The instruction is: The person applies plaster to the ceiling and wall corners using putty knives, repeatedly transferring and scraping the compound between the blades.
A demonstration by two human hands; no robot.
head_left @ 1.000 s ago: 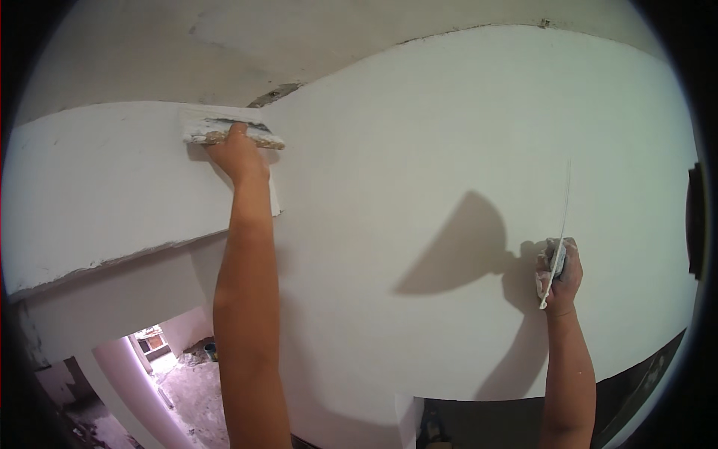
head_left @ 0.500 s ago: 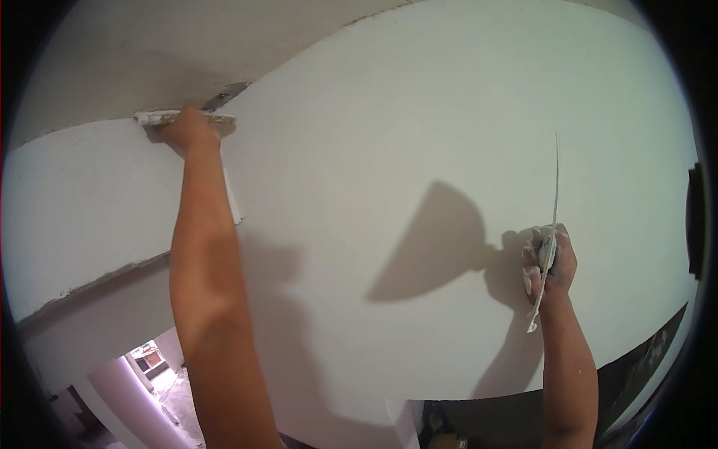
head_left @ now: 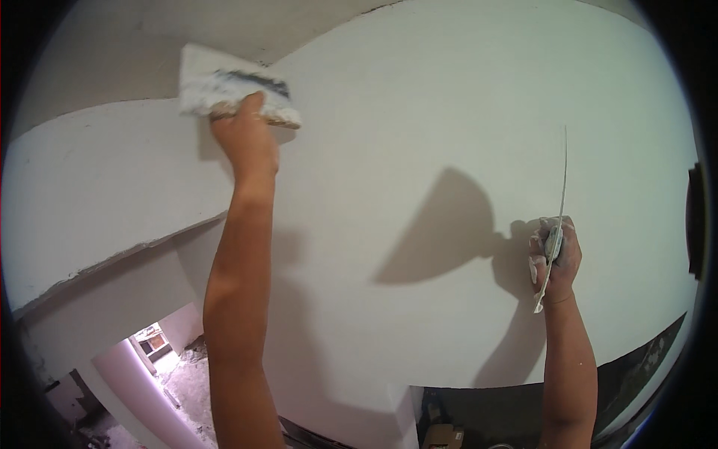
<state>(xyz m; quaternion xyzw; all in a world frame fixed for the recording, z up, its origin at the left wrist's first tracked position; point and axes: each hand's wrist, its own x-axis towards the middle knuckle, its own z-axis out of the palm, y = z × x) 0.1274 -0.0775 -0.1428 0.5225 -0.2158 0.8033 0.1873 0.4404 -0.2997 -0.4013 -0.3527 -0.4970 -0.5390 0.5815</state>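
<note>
My left hand point(head_left: 250, 142), raised at the upper left, grips a plastering trowel point(head_left: 200, 78) by its wooden edge. Its wide blade is smeared with white plaster and overlaps the corner where the wall meets the ceiling; whether it touches there I cannot tell. On the right, my right hand point(head_left: 570, 258) is closed around the handle of a putty knife point(head_left: 561, 213), whose thin blade shows edge-on. Plaster coats those fingers and the blade's lower end. A fan-shaped shadow of the putty knife falls on the white wall point(head_left: 374, 150).
A grey ceiling point(head_left: 112, 52) borders the wall along a rough joint. At left, a wall section ends in a ragged lower edge point(head_left: 142, 247), with a lit room and rubble-strewn floor point(head_left: 187, 389) below. A cardboard box point(head_left: 443, 435) sits at the bottom, and a dark object point(head_left: 695, 221) at the far right.
My left hand has moved right and slightly down, and the trowel has tilted so its plastered face shows. My right hand has shifted slightly right and up with the putty knife.
</note>
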